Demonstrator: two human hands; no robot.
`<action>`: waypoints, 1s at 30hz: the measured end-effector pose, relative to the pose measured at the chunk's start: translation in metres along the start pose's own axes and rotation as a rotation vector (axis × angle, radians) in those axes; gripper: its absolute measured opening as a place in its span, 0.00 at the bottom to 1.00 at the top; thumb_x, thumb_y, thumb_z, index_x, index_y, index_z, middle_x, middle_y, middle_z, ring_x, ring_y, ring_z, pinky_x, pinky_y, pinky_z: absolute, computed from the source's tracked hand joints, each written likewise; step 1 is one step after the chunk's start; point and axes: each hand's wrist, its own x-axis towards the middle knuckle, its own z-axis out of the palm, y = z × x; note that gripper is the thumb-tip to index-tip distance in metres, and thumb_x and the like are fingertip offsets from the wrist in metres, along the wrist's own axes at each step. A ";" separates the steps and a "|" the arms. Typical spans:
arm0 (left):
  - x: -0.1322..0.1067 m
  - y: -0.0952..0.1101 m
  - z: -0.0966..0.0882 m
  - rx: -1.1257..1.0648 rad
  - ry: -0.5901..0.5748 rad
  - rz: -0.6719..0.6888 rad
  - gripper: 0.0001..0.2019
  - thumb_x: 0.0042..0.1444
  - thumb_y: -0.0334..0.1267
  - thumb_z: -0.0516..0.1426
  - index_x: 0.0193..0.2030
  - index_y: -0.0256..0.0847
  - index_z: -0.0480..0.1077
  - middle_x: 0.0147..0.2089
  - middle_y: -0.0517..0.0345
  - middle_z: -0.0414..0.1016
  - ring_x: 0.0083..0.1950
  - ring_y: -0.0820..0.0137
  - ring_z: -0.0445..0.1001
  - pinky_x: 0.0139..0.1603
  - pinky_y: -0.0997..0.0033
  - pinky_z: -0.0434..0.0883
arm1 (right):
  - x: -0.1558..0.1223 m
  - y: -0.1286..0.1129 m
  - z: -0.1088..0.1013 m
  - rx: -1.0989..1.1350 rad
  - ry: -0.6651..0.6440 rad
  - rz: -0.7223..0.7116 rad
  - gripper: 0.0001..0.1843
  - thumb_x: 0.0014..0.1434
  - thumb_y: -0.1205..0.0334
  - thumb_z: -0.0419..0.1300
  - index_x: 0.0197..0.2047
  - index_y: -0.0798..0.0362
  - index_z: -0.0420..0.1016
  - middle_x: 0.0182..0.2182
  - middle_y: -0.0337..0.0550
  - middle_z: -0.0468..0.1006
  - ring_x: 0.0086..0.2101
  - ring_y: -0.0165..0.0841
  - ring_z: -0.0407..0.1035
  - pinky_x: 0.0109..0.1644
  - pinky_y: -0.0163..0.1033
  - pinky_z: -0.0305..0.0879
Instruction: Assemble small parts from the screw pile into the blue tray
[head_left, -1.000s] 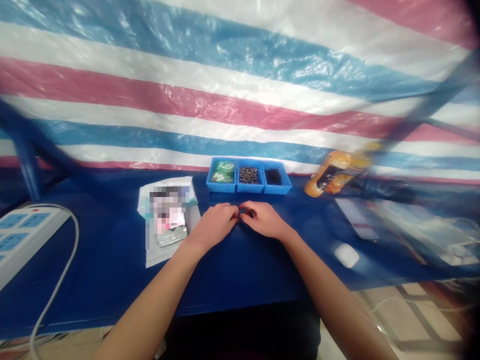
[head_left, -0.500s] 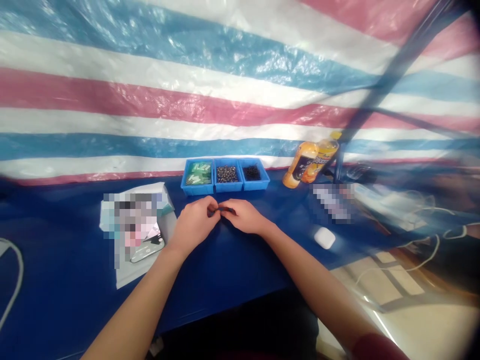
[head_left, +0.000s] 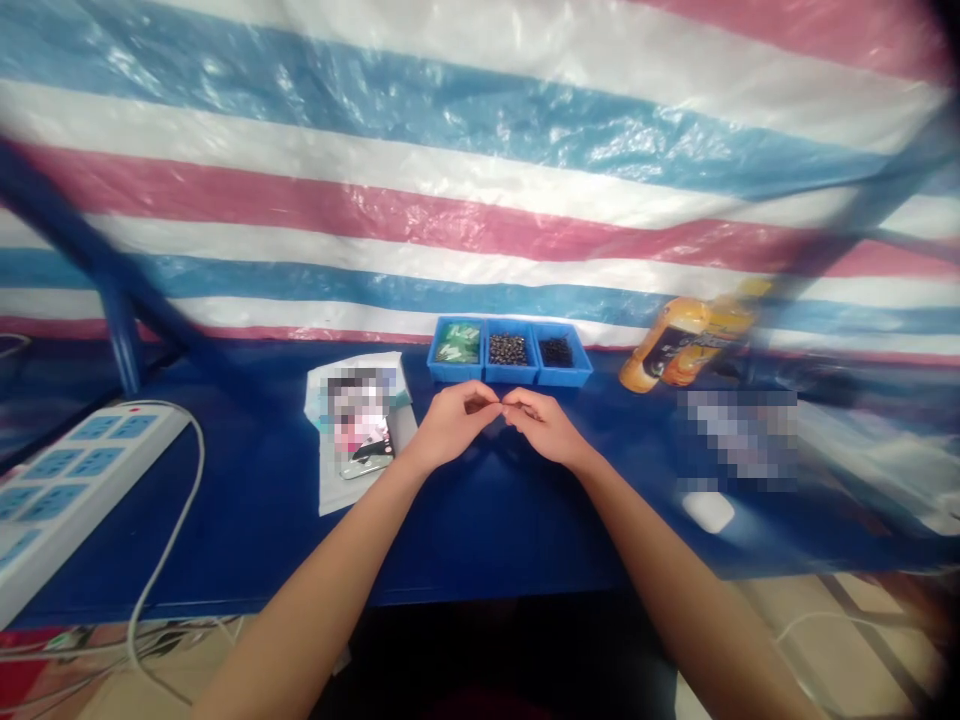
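Note:
My left hand [head_left: 459,420] and my right hand [head_left: 546,424] meet fingertip to fingertip above the blue table [head_left: 495,540]. Both are closed in a pinch. Whatever lies between the fingertips is too small to make out. Just beyond them stand three blue bins in a row. The left bin [head_left: 455,374] holds green and whitish pieces. In the middle bin [head_left: 511,377] are many small metallic parts, and the right bin [head_left: 564,378] contains small black parts.
A phone [head_left: 369,462] lies on a white packet [head_left: 337,495] at left. Farther left is a white power strip [head_left: 90,490] with a cable. To the right are two orange drink bottles [head_left: 666,345] and a white case [head_left: 709,511]. Blue frame bars [head_left: 120,330] rise behind.
The camera view has swung left, so the bins, bottles and packet appear farther right and the power strip has come into view. My hands stay pinched together.

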 end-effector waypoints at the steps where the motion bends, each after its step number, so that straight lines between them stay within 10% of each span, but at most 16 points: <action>1: 0.000 0.001 0.001 -0.011 -0.004 0.010 0.11 0.58 0.46 0.59 0.37 0.41 0.74 0.38 0.56 0.80 0.38 0.69 0.78 0.39 0.71 0.73 | 0.000 -0.001 0.001 0.022 -0.005 0.013 0.12 0.64 0.52 0.55 0.35 0.51 0.72 0.28 0.36 0.72 0.27 0.28 0.64 0.33 0.35 0.60; 12: -0.003 0.006 0.003 -0.060 -0.046 0.091 0.07 0.60 0.41 0.58 0.40 0.41 0.74 0.38 0.56 0.82 0.41 0.67 0.81 0.47 0.68 0.75 | 0.004 -0.003 0.004 0.132 0.009 0.050 0.18 0.66 0.48 0.52 0.31 0.51 0.68 0.26 0.36 0.72 0.27 0.29 0.64 0.34 0.36 0.60; 20: -0.004 0.007 0.003 0.255 0.167 0.032 0.11 0.64 0.47 0.54 0.41 0.46 0.75 0.41 0.60 0.81 0.42 0.66 0.79 0.47 0.67 0.72 | 0.008 -0.001 0.005 0.284 0.042 0.187 0.20 0.61 0.48 0.57 0.25 0.53 0.67 0.21 0.36 0.69 0.24 0.28 0.63 0.32 0.37 0.60; 26: -0.003 -0.005 0.002 0.497 0.115 -0.005 0.11 0.63 0.45 0.54 0.42 0.46 0.77 0.41 0.56 0.80 0.41 0.64 0.78 0.46 0.66 0.70 | 0.008 -0.002 -0.002 0.575 0.271 0.184 0.32 0.55 0.47 0.65 0.60 0.40 0.62 0.35 0.35 0.77 0.25 0.26 0.66 0.33 0.36 0.63; 30: -0.007 -0.004 -0.001 0.671 0.013 -0.020 0.15 0.62 0.51 0.55 0.47 0.46 0.75 0.43 0.54 0.78 0.42 0.63 0.77 0.43 0.65 0.70 | 0.009 0.003 -0.005 0.539 0.293 0.247 0.28 0.53 0.46 0.66 0.55 0.46 0.70 0.32 0.36 0.75 0.23 0.25 0.64 0.28 0.34 0.59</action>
